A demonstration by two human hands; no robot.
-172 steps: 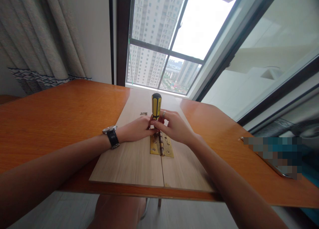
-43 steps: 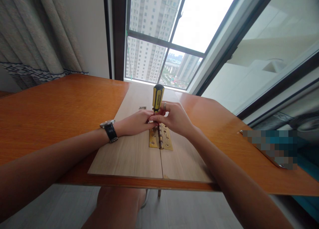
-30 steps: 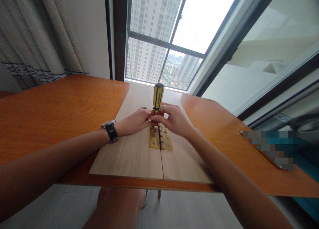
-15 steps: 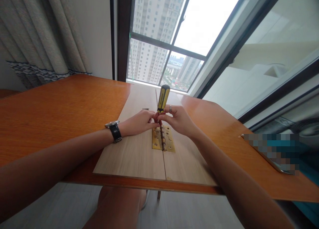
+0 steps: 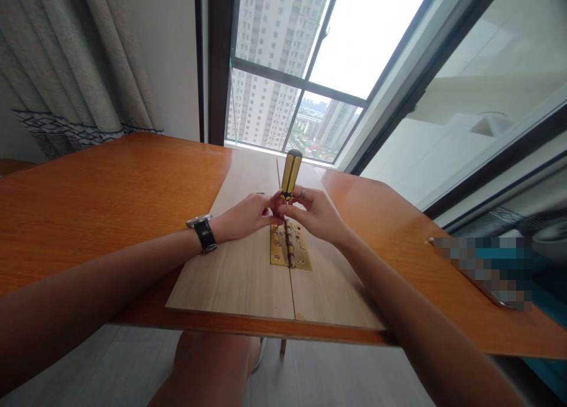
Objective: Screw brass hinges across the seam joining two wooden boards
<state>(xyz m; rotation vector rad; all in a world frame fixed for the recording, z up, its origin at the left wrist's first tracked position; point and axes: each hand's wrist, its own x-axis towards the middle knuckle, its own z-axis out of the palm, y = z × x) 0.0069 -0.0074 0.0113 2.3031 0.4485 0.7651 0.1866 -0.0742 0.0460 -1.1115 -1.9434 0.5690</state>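
A yellow-and-black screwdriver (image 5: 291, 175) stands nearly upright, handle on top, over the upper end of a brass hinge (image 5: 278, 254). My right hand (image 5: 316, 213), with a ring on one finger, is closed around the screwdriver just below its handle. From the other side, my left hand (image 5: 253, 217) pinches close to the shaft; what its fingertips hold is hidden. The hinge lies spread flat across the seam between two pale wooden boards (image 5: 239, 283), its knuckle along the gap. Holes show in both leaves. The fingers cover the screwdriver's tip.
Beneath the boards is an orange-brown wooden table (image 5: 133, 200), its front edge close to my legs. A small metal piece (image 5: 260, 193) lies behind my left hand. A blurred-out flat object (image 5: 491, 271) rests at the table's right. Window (image 5: 305, 82) and curtain (image 5: 84, 58) stand behind.
The screwdriver handle has turned about its own axis, showing a different yellow face. My fingers have shifted slightly around the shaft; the hinge and boards have stayed put.
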